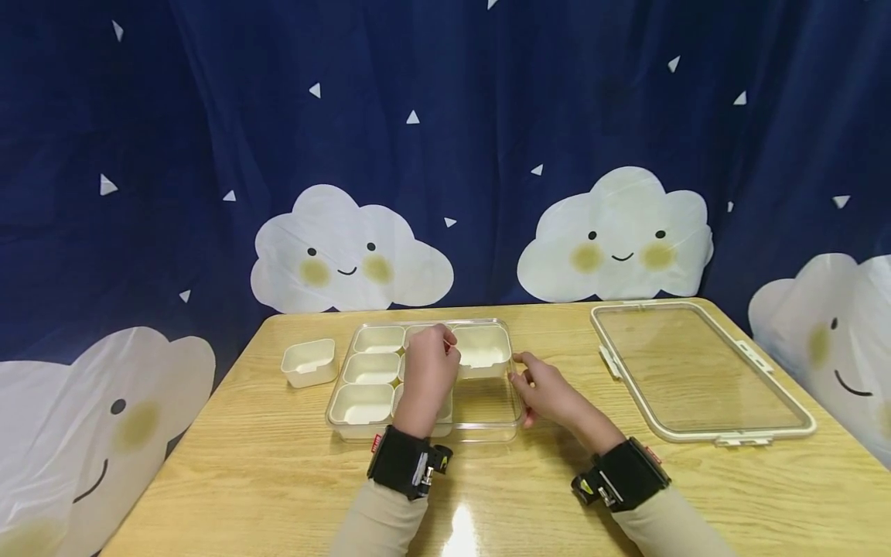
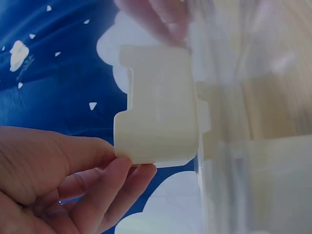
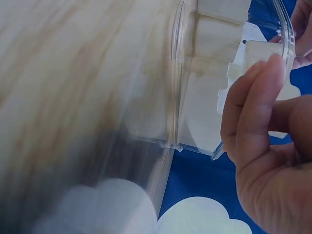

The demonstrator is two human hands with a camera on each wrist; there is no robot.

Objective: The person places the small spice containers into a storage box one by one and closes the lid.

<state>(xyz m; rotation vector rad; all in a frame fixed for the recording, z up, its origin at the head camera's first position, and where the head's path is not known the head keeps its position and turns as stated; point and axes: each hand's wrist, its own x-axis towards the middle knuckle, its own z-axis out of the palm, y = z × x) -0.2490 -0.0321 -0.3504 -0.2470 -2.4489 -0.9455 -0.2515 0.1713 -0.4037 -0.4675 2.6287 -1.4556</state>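
A large cream container (image 1: 480, 348) sits level at the back right of a clear box (image 1: 487, 435), raised slightly above its floor. My left hand (image 1: 430, 375) pinches the container's left end; in the left wrist view its thumb and fingertips meet at the corner of the cream wall (image 2: 158, 105). My right hand (image 1: 546, 391) is at the box's right side, fingers bent and fingertips right at the rim and the container's right end. I cannot tell whether it grips either. Smaller cream containers (image 1: 362, 404) fill the left and middle of the box, partly hidden by my left hand.
One more small cream container (image 1: 308, 362) stands on the wooden table (image 1: 264, 464), left of the box. A clear lid (image 1: 703, 371) with a white frame and side clips lies at the right. A dark blue curtain (image 1: 473, 255) with clouds hangs behind the table's back edge.
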